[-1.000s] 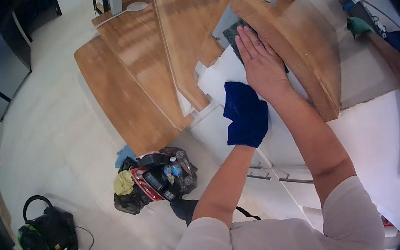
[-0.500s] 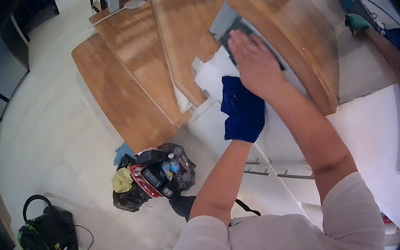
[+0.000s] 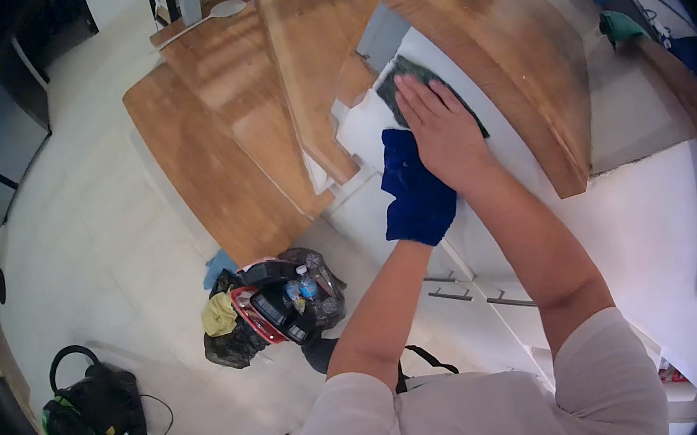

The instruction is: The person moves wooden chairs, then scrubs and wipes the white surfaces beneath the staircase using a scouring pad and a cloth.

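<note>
My right hand (image 3: pixel 445 128) lies with its fingers stretched over a dark green scouring pad (image 3: pixel 411 67), pressing it against the white stair riser (image 3: pixel 517 138) under a curved wooden tread (image 3: pixel 510 68). The pad shows past the fingertips and along the right side of the hand. Just below and to the left, my left hand is covered by a dark blue cloth or mitt (image 3: pixel 418 185), next to the right hand's wrist. That hand's fingers are hidden, so their pose does not show. White surface (image 3: pixel 366 136) lies left of the blue cloth.
Wooden steps (image 3: pixel 217 163) descend to the left, with a pale spoon-shaped item (image 3: pixel 228 9) on one. On the floor are a dark bag (image 3: pixel 322 291) with a bottle (image 3: pixel 307 282), a yellow cloth (image 3: pixel 219 314), and a black-green vacuum cleaner (image 3: pixel 94 410). Drawer handles (image 3: pixel 450 295) sit below my arms.
My right hand and the scouring pad have slid a little down and left along the riser. The covered left hand has shifted only slightly. The view has also moved a little.
</note>
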The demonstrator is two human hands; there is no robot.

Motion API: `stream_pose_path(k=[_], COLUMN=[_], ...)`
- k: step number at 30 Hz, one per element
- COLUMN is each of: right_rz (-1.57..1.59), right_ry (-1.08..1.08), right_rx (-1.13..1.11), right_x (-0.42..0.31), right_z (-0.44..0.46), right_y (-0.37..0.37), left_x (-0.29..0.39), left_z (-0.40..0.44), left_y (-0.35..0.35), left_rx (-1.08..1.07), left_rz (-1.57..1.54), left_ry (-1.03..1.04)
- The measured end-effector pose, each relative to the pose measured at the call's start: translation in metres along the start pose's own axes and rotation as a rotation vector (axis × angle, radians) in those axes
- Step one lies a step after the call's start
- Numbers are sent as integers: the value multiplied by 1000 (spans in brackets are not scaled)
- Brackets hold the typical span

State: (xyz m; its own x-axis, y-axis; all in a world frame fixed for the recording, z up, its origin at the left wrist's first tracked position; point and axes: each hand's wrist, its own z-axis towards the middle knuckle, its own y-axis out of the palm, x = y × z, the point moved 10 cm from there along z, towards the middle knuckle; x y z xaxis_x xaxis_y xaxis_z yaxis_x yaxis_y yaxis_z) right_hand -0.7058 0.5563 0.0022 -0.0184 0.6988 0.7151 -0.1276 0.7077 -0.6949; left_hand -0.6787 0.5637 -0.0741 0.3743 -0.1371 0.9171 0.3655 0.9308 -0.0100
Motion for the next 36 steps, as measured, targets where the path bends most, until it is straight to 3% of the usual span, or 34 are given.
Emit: stream_pose_path(k=[3, 9, 12, 14, 17, 21, 28, 31, 34, 36], right_rz=[221, 555, 602, 680, 777, 861, 969, 1060, 1210, 1318], right_ry=[-19, 268, 100, -1, -116, -188, -116, -25, 82, 178], right_rx=[-30, -36, 239, 303, 338, 325, 280, 272, 297, 328], right_x=[2, 40, 31, 18, 5, 0, 20, 39, 60, 77], right_z=[-34, -41, -21, -25, -41, -64, -106, -127, -152, -175], right_y=[-11, -80, -154, -177, -194, -202, -191, -187, -187, -184], left_x=[-17, 7, 28, 35, 40, 40, 69, 59, 66, 71], left_z=[8, 53, 29, -11, -39, -5, -19, 43, 72, 60], left_y=[0, 11, 21, 32, 43, 34, 42, 13, -29, -21], left_rx=[10, 84, 46, -62, -134, 8, -84, 107, 497, 442], left_rz=[139, 141, 202, 263, 274, 255, 291, 323, 267, 269], left_ry=[68, 144, 198, 231, 271, 277, 442, 385, 344, 324])
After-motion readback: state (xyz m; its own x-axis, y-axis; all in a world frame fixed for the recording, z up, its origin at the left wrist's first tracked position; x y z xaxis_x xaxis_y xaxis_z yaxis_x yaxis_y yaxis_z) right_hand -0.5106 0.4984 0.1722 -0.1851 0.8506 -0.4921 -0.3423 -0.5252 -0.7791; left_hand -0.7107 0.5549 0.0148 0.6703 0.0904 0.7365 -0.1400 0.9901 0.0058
